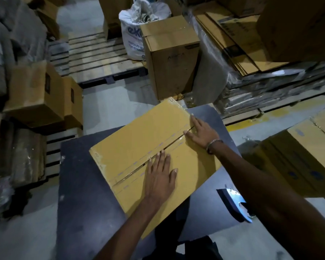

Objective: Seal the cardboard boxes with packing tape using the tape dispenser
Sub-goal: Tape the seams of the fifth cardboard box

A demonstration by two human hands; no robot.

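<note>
Cardboard box (148,147) on dark table (79,175), flap seam running 8-to-2 o'clock, clear tape along it. Left hand (160,177) flat mid-seam, fingers straight, spread. Right hand (200,133) flat at 2 o'clock end, fingers spread. Tape dispenser (235,203) at 4 o'clock, partly behind right forearm. Taped box (172,55) at 12.

Yellow-brown box (148,147) on dark table (79,175) — perhaps blue-grey dispenser (235,203)

Dim, bluish light, dark shadowy corners, soft blur throughout, wide-angle bending at edges, glare on metal blade (235,198)
</note>
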